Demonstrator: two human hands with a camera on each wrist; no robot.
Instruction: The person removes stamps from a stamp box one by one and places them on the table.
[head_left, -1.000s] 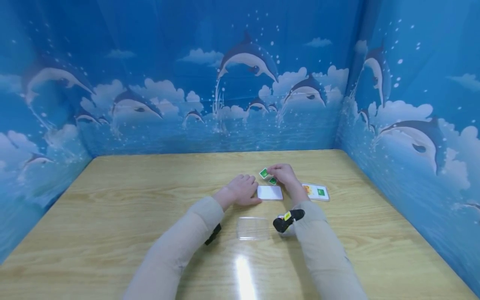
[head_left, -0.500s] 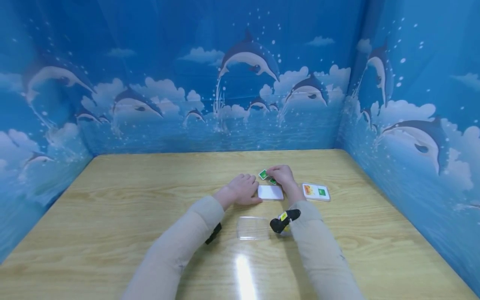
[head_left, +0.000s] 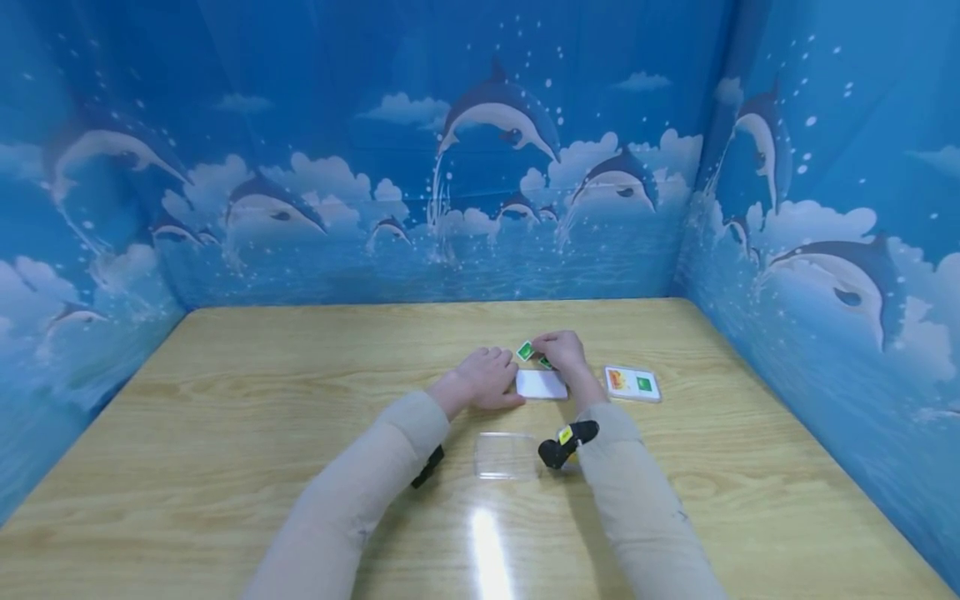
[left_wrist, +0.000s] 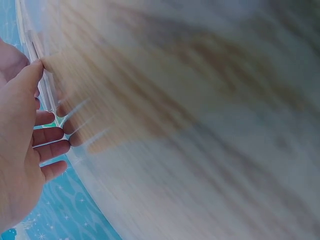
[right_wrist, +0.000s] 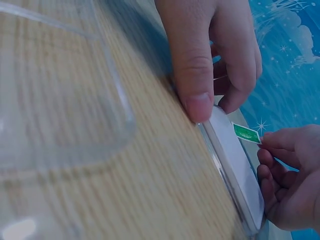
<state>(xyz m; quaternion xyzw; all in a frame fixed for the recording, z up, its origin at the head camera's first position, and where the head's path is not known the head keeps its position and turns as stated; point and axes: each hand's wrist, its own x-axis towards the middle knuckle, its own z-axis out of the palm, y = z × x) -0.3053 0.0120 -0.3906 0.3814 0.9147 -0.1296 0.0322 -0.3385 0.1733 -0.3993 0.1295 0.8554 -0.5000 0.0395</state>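
Observation:
My right hand (head_left: 566, 352) pinches a small white-edged green card (head_left: 525, 351) by one corner. In the right wrist view its thumb and finger meet at that card (right_wrist: 247, 133). A second green piece (head_left: 546, 362) lies under the fingers, partly hidden. Just nearer sits a flat, white-topped case (head_left: 542, 385) with clear sides. My left hand (head_left: 491, 380) holds this case's left end, thumb on the near corner and index finger at the far one. In the left wrist view the other fingers of the left hand (left_wrist: 30, 135) lie nearly straight on the table.
A clear plastic box (head_left: 506, 457) lies nearer me, between the forearms. Another clear item by the right wrist is mostly hidden. To the right rests a flat case (head_left: 632, 384) showing an orange picture and a green square. Dolphin-print curtains border the wooden table (head_left: 300, 350).
The right forearm has shifted slightly left, uncovering more of the picture case. The green card in the right hand has moved slightly nearer. The left hand stays on the white-topped case.

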